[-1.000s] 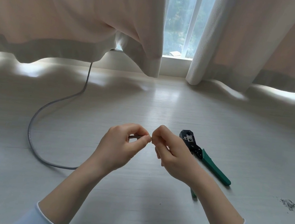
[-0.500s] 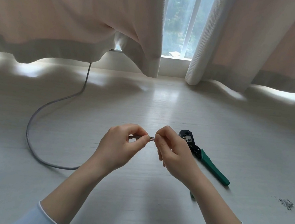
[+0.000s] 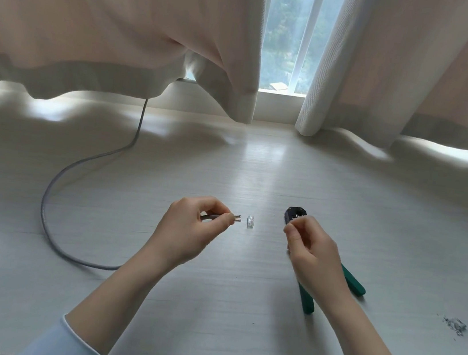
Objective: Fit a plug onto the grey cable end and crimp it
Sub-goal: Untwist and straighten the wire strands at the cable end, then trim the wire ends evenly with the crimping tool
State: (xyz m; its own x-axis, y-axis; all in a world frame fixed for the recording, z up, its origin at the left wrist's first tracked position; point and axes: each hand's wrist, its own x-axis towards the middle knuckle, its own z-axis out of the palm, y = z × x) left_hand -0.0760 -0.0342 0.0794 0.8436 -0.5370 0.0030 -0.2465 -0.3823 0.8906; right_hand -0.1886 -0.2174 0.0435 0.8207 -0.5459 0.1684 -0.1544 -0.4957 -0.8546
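Observation:
My left hand [image 3: 189, 231] pinches the end of the grey cable [image 3: 54, 182], and the short bare wires [image 3: 236, 217] stick out to the right of the fingertips. A small clear plug [image 3: 250, 221] lies on the table just right of the wire tips, touching neither hand. My right hand [image 3: 312, 251] hovers further right with its fingers curled together and nothing visible in them. It is over the crimping tool [image 3: 295, 216], which has a black head and green handles [image 3: 354, 283].
The white table [image 3: 237, 313] runs to a dark front edge near me. The cable loops left and goes back under the curtains [image 3: 127, 27] at the window. A small pile of grey cable scraps [image 3: 454, 324] lies at the right.
My right hand has drawn away to the right, from the cable tip to over the crimper head. The plug now shows on the table between my hands. The left hand has kept its grip.

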